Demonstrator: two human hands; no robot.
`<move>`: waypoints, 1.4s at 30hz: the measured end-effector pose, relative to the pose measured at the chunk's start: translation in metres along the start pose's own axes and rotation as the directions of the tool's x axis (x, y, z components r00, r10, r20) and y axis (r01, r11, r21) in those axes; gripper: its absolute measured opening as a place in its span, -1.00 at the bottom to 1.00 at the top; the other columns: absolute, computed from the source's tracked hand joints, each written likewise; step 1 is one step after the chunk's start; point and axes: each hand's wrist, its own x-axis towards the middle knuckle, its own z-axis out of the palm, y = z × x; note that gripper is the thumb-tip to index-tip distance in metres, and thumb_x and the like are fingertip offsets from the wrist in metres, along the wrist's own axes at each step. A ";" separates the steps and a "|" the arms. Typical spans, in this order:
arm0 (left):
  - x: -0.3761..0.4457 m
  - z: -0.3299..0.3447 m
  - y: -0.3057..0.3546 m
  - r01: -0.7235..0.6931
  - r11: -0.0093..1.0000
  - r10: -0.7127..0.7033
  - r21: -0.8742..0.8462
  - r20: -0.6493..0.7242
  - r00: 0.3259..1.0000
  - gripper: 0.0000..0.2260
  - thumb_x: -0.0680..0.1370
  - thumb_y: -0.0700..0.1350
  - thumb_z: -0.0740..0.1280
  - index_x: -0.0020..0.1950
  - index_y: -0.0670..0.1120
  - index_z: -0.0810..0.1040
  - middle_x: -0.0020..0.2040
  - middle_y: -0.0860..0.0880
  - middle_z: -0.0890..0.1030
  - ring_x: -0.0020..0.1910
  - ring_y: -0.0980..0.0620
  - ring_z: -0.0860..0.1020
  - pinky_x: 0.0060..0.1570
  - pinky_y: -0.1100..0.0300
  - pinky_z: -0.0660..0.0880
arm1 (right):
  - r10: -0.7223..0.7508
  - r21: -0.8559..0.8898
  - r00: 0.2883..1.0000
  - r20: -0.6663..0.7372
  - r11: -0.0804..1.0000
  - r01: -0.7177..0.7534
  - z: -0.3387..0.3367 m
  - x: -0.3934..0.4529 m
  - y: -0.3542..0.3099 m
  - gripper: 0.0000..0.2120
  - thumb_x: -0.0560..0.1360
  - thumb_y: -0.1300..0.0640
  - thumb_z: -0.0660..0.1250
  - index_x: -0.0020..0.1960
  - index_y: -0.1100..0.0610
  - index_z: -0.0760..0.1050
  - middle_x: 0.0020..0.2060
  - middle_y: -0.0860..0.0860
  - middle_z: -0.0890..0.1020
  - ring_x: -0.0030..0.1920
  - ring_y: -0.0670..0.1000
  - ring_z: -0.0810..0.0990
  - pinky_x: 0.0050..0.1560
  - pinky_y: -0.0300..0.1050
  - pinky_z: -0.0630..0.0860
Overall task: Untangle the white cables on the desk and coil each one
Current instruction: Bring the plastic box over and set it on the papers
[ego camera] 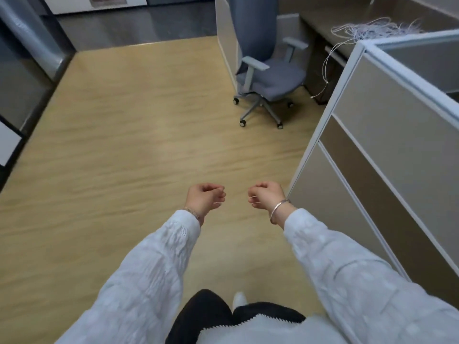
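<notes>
A loose tangle of thin white cables (377, 28) sprawls on the far surface (323, 23) — strands dangling; both hands' fingers (218, 194) curl shut, empty.

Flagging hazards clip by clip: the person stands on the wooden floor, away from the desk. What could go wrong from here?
1. A cable end dangles off the desk beside the office chair; it might snag on the chair or a foot.
2. The white cables lie in a dense heap; pulling could tighten knots.
3. The left hand and right hand are curled, holding nothing, well short of the desk.
</notes>
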 end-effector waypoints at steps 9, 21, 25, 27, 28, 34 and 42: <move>0.203 0.037 0.105 -0.006 0.999 0.003 0.047 0.080 0.997 -0.90 0.55 -0.31 0.31 -0.12 -0.17 0.56 -0.26 -0.09 0.60 -0.36 0.07 0.56 -0.24 0.21 0.50 | 0.024 0.061 0.998 -0.065 0.998 -0.020 0.013 0.185 -0.111 -0.84 0.46 0.35 0.30 -0.20 0.14 0.40 -0.38 0.06 0.52 -0.56 -0.11 0.49 -0.54 -0.31 0.44; 0.494 0.137 0.305 -0.118 0.967 0.032 0.225 0.352 0.935 -0.95 0.56 -0.27 0.32 -0.08 -0.19 0.57 -0.24 -0.10 0.61 -0.30 0.04 0.56 -0.22 0.22 0.53 | 0.037 0.240 0.948 -0.317 0.970 0.042 -0.006 0.431 -0.299 -0.81 0.48 0.37 0.25 -0.24 0.14 0.42 -0.41 0.08 0.51 -0.61 -0.15 0.46 -0.54 -0.31 0.42; 0.558 0.188 0.341 -0.135 0.957 0.016 0.256 0.421 0.907 -0.87 0.54 -0.32 0.29 -0.17 -0.16 0.56 -0.26 -0.10 0.61 -0.35 0.07 0.56 -0.23 0.22 0.52 | 0.067 0.304 0.925 -0.375 0.951 0.054 -0.031 0.492 -0.335 -0.80 0.49 0.37 0.26 -0.25 0.14 0.43 -0.41 0.08 0.50 -0.62 -0.17 0.45 -0.55 -0.32 0.42; 0.592 0.219 0.356 -0.134 0.954 0.001 0.268 0.444 0.896 -0.83 0.53 -0.35 0.28 -0.20 -0.15 0.55 -0.27 -0.10 0.60 -0.37 0.09 0.55 -0.25 0.24 0.52 | 0.082 0.317 0.908 -0.412 0.947 0.059 -0.050 0.527 -0.353 -0.80 0.48 0.37 0.26 -0.26 0.14 0.44 -0.40 0.07 0.51 -0.61 -0.16 0.46 -0.54 -0.31 0.43; 0.611 0.237 0.363 -0.131 0.954 -0.009 0.271 0.460 0.888 -0.83 0.53 -0.35 0.27 -0.21 -0.15 0.55 -0.28 -0.10 0.60 -0.39 0.09 0.55 -0.27 0.25 0.52 | 0.085 0.323 0.899 -0.429 0.944 0.064 -0.062 0.546 -0.363 -0.80 0.47 0.38 0.26 -0.26 0.14 0.45 -0.40 0.07 0.51 -0.60 -0.16 0.46 -0.54 -0.31 0.43; 0.708 0.352 0.415 -0.161 0.948 -0.012 0.275 0.535 0.845 -0.82 0.51 -0.39 0.28 -0.22 -0.18 0.57 -0.33 -0.13 0.58 -0.47 0.08 0.52 -0.30 0.22 0.48 | 0.091 0.338 0.857 -0.507 0.936 0.100 -0.142 0.648 -0.423 -0.80 0.45 0.43 0.25 -0.25 0.17 0.46 -0.39 0.06 0.54 -0.59 -0.14 0.46 -0.54 -0.31 0.42; 0.814 0.511 0.498 -0.191 0.946 -0.011 0.262 0.614 0.789 -0.86 0.53 -0.36 0.28 -0.15 -0.22 0.58 -0.32 -0.10 0.60 -0.39 0.07 0.54 -0.27 0.23 0.52 | 0.100 0.325 0.786 -0.610 0.936 0.134 -0.272 0.769 -0.508 -0.82 0.43 0.44 0.25 -0.23 0.21 0.50 -0.40 0.09 0.54 -0.61 -0.16 0.46 -0.54 -0.31 0.42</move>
